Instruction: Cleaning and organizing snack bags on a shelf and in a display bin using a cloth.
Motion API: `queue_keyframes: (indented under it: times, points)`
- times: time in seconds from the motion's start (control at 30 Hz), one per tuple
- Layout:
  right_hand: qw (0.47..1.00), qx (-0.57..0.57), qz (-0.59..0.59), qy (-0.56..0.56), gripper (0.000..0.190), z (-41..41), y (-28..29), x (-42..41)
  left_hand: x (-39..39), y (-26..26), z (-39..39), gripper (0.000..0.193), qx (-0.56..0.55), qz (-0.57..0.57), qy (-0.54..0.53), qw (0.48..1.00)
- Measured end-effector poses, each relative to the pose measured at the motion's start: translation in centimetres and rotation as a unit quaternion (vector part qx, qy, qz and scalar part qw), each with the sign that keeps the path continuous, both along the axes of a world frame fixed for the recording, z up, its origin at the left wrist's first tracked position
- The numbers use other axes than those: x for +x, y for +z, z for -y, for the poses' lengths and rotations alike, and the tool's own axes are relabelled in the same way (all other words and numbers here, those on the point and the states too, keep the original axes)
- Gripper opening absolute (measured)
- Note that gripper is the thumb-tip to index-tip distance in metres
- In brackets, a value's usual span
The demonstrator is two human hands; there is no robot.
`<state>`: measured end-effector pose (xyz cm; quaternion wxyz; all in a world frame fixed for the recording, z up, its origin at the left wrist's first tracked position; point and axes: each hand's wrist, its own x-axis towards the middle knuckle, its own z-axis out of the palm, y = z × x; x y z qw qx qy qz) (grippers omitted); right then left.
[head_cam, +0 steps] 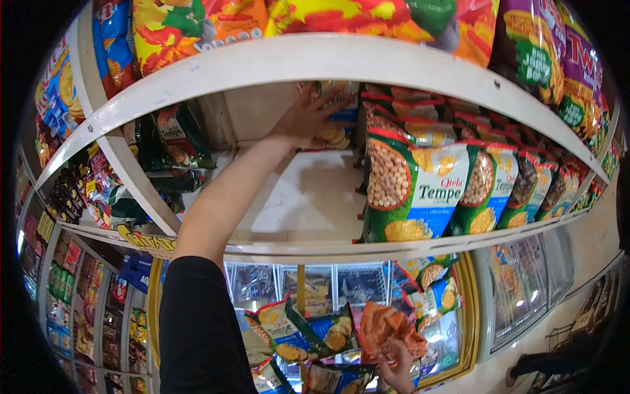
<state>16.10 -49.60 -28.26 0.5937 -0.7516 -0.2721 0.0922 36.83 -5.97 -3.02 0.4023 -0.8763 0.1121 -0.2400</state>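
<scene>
My left hand [307, 118] reaches into the white shelf compartment from the left, its fingers spread over the front of a Qtela Tempe chips bag [339, 111] standing against the back panel. Low in the view, my right hand [396, 364] grips a crumpled orange cloth [389, 332]. Beside the cloth, a tempe chips bag [283, 330] and several others lie on the glass top of a chest freezer. Rows of upright tempe chips bags [416, 189] fill the right part of the compartment, the front one close to the shelf's edge.
The shelf's front rail [315, 250] runs between the compartment and the freezer, whose yellow frame [467, 315] curves at right. Dark green bags [179, 133] lean beyond a divider [138, 182] at left. Large snack bags [320, 22] fill the shelf above. Another freezer [521, 285] stands at right.
</scene>
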Motion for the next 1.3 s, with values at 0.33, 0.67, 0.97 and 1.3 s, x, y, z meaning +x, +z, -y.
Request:
queue_keyframes:
  times: [0.33, 0.67, 0.97, 1.3]
  points:
    - [0.995, -0.02, 0.101, -0.018, 0.038, 0.2, 0.1, 0.3, -0.5, 1.8, 0.3, 0.064, 0.018, -0.002, -0.027, 0.999]
    - [0.998, -0.007, 0.05, -0.027, 0.036, 0.5, -0.5, 0.4, -0.1, 0.6, 0.8, 0.069, -0.018, -0.031, -0.066, 0.997]
    - [0.994, -0.038, 0.097, -0.015, 0.033, -0.3, 0.8, 0.6, -4.0, 2.9, 3.1, 0.055, 0.01, 0.026, -0.129, 0.991]
    - [0.999, -0.031, 0.009, 0.025, 0.033, -1.4, -1.6, -0.7, -29.6, 0.9, 14.6, 0.037, -0.384, 0.068, -0.073, 0.918]
